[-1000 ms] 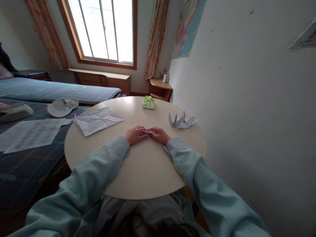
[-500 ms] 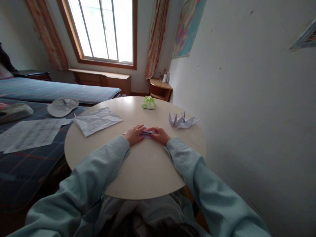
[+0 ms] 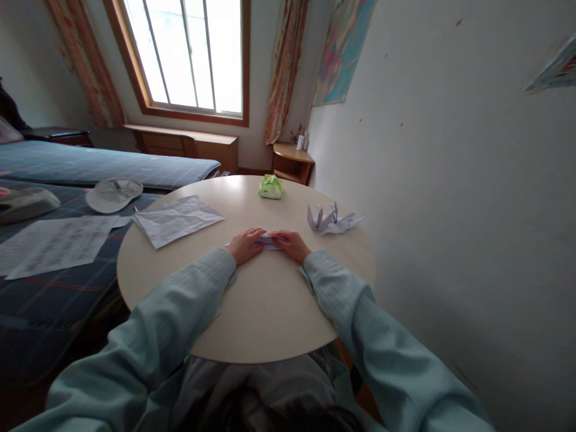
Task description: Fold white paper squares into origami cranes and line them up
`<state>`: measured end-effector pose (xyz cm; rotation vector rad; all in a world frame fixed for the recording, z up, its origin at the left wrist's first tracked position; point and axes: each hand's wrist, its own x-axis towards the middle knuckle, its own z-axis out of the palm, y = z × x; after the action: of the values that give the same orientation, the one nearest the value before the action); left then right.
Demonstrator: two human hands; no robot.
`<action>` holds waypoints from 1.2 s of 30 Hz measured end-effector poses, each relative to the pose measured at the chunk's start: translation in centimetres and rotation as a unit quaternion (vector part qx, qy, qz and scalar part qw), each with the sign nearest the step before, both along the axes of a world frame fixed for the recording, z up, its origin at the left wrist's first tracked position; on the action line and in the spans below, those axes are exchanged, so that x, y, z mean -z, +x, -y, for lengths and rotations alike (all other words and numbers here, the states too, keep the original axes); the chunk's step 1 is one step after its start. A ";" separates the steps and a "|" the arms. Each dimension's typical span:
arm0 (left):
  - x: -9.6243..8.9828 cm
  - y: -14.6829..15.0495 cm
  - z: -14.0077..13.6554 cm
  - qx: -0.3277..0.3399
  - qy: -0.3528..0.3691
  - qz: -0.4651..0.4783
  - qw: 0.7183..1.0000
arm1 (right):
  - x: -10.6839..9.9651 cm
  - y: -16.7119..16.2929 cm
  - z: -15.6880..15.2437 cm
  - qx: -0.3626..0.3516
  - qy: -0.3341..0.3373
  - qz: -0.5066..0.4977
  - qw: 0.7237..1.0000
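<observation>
Folded paper (image 3: 270,245) lies on the table (image 3: 267,318) between our left hand (image 3: 245,246) and right hand (image 3: 290,245), both hands' fingers grasping it; we do well to match edges, then press evenly.

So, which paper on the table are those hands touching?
The small folded paper between the left hand and the right hand. The creased sheet at left and the pointed paper figures at right touch neither hand.

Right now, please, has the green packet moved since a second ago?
No; the green packet sits unmoved near the far edge of the table.
</observation>
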<state>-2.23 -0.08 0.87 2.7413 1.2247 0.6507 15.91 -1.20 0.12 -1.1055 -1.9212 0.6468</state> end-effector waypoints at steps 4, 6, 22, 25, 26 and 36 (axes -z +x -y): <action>0.1 -0.1 -0.1 0.011 -0.003 0.006 1.000 | -0.3 -0.1 0.2 0.008 -0.005 0.003 1.000; 0.2 -0.1 -0.2 0.012 -0.004 0.006 1.000 | -0.4 -0.1 0.4 0.012 -0.014 0.001 1.000; 0.2 -0.3 -0.7 -0.074 0.005 0.119 0.990 | -0.2 0.0 -0.1 0.066 -0.039 -0.100 0.992; 0.0 -0.1 -0.7 -0.085 -0.005 0.146 0.985 | 0.0 0.1 -0.2 0.056 -0.039 -0.091 0.994; 0.0 -0.1 -0.7 -0.088 -0.010 0.154 0.984 | 0.1 0.1 -0.3 0.048 -0.035 -0.077 0.995; 0.0 1.0 0.0 -0.018 -0.086 0.262 0.961 | 1.2 0.3 -1.1 0.038 0.003 -0.036 0.999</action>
<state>-1.26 -0.05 0.84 2.2003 1.1338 1.1215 16.24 -0.10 -1.12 -1.1318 -1.8098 0.6306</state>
